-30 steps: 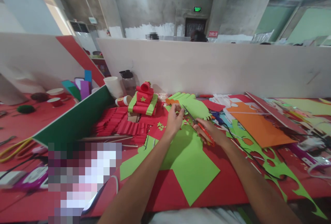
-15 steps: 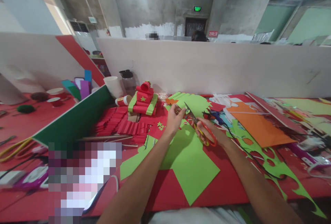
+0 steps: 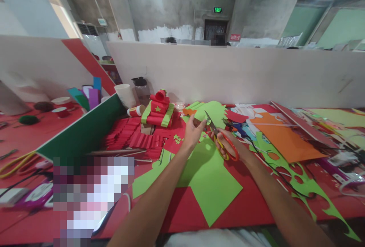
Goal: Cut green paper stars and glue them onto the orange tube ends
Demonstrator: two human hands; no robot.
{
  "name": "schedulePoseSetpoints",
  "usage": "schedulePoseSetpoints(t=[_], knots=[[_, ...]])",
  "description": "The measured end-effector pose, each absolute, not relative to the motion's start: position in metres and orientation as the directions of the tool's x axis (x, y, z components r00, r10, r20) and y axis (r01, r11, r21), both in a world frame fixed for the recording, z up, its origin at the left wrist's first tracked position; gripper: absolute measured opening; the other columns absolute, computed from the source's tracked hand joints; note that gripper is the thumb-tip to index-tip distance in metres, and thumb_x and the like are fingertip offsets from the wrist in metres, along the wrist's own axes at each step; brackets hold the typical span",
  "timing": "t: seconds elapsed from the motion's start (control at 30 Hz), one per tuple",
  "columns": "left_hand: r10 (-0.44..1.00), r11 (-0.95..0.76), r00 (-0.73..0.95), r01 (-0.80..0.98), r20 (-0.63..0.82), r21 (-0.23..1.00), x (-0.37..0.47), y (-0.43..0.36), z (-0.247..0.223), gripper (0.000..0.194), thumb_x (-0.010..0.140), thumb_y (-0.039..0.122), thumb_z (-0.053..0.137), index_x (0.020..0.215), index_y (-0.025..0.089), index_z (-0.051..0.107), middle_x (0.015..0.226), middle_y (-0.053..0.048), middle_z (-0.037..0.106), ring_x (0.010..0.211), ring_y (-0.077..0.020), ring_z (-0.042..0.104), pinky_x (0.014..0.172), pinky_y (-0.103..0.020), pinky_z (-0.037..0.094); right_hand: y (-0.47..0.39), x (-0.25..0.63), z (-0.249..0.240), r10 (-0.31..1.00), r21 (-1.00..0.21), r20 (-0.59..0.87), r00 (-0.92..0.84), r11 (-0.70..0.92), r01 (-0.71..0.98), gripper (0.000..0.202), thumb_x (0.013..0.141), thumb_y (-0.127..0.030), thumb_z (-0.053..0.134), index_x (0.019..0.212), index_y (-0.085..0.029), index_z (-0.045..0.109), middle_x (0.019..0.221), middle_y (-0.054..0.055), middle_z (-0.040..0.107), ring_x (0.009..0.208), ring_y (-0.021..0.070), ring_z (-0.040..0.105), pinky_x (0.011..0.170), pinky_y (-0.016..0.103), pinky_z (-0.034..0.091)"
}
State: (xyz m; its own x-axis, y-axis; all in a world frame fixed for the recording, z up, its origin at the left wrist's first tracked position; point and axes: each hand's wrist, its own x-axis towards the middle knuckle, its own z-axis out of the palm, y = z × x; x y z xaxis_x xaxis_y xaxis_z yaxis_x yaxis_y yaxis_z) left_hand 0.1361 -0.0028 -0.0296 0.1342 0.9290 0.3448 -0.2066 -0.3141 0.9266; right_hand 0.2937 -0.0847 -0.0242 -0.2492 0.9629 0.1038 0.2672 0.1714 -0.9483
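"How were the hands posed?"
"The left hand [image 3: 194, 131] reached forward, fingertips pinching a small green paper piece [image 3: 209, 122]. The right hand [image 3: 225, 142] curled around the handles of the scissors [image 3: 212, 124], their open blades beside the left fingertips."
"Any writing?"
"Far beyond the fingers, the green sign [image 3: 218, 10] read EXIT; the red sign [image 3: 235, 37] was too small to read."

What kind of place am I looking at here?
Probably a shared craft workshop or classroom: a red work table strewn with coloured paper, a white partition dividing the work area, and a lit green exit sign on the concrete wall.
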Motion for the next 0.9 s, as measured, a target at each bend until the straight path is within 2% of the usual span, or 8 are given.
schedulePoseSetpoints(t=[0.43,0.67,0.9], knots=[[0.932,-0.308,0.134,-0.192,0.336,0.932,0.1343,-0.0068,-0.0253,0.026,0.083,0.034,0.071,0.092,0.019,0.052,0.073,-0.001,0.064,0.070,-0.0177,0.066,0.062,-0.028,0.050,-0.0837,0.2919,-0.0270,0.970,-0.940,0.124,-0.208,0.182,0.290,0.054,0.090,-0.073,0.043,0.104,-0.021,0.052,0.065,-0.006,0.050,0.037,0.0074,0.046,0.032,0.018,0.042],[0.932,-0.311,0.135,-0.181,0.337,0.933,0.1341,-0.0062,-0.0253,0.026,0.083,0.034,0.070,0.095,0.018,0.054,0.075,-0.002,0.064,0.069,-0.0173,0.065,0.062,-0.027,0.049,-0.0830,0.2913,-0.0267,0.972,-0.934,0.121,-0.200,0.180,0.309,0.053,0.088,-0.074,0.044,0.097,-0.022,0.050,0.064,-0.007,0.050,0.035,0.0065,0.045,0.030,0.017,0.041],[0.925,-0.329,0.124,-0.219,0.360,0.919,0.1357,-0.0049,-0.0274,0.027,0.084,0.033,0.068,0.098,0.020,0.050,0.071,0.002,0.059,0.066,-0.0154,0.062,0.060,-0.025,0.048,-0.0834,0.2930,-0.0270,0.973,-0.927,0.113,-0.202,0.176,0.330,0.050,0.089,-0.072,0.046,0.094,-0.022,0.049,0.064,-0.007,0.051,0.036,0.0066,0.045,0.029,0.017,0.040]])
